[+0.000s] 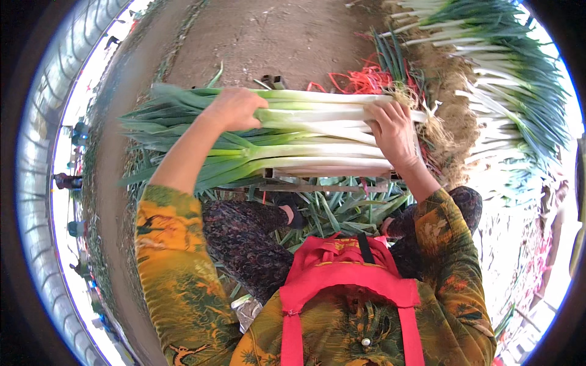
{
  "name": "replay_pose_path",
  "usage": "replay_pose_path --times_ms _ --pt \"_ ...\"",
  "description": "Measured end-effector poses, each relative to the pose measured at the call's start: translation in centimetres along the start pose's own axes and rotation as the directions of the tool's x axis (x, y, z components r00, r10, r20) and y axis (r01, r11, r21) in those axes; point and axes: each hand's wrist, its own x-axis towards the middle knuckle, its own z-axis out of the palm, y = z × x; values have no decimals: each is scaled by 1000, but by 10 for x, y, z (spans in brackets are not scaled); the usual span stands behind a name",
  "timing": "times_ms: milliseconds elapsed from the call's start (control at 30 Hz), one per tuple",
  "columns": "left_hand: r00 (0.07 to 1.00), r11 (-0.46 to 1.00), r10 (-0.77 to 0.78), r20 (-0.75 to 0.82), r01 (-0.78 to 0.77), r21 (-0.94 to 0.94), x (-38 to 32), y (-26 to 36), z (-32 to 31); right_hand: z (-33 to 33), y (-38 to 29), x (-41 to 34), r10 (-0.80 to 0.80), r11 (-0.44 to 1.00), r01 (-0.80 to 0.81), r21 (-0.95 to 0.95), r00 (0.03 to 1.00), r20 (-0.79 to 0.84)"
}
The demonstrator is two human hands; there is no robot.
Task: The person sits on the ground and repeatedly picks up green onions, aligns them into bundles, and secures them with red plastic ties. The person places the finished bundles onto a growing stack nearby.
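Several long leeks (316,151) lie side by side across a low metal frame (325,187) before me, green leaves to the left, white shanks and roots to the right. My left hand (236,110) grips a leek near the top of the pile, where its pale shank turns green. Toward the root end, my right hand (391,126) has its fingers curled over the white shanks. The hands hide how many leeks each one holds.
Red plastic ties (366,78) lie on the soil behind the frame. A long row of leeks (517,78) covers the ground at the right. Loose leaves (334,212) lie between my feet. Distant people (68,181) show at the far left.
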Motion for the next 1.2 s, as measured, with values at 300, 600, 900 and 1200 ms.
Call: replay_pose_path --times_ms 300,600,900,1200 --pt "881 876 -64 -470 275 397 13 -26 3 48 38 11 185 970 -195 148 979 81" --pt "923 912 -345 -173 285 -296 50 -39 101 87 77 -5 206 974 -182 -138 960 189" --pt "929 895 -331 -164 254 -367 53 -39 102 88 87 -5 105 983 -29 -183 901 421" --pt "907 890 -355 -226 254 -379 57 -35 118 103 86 -3 159 978 -97 -183 920 359"
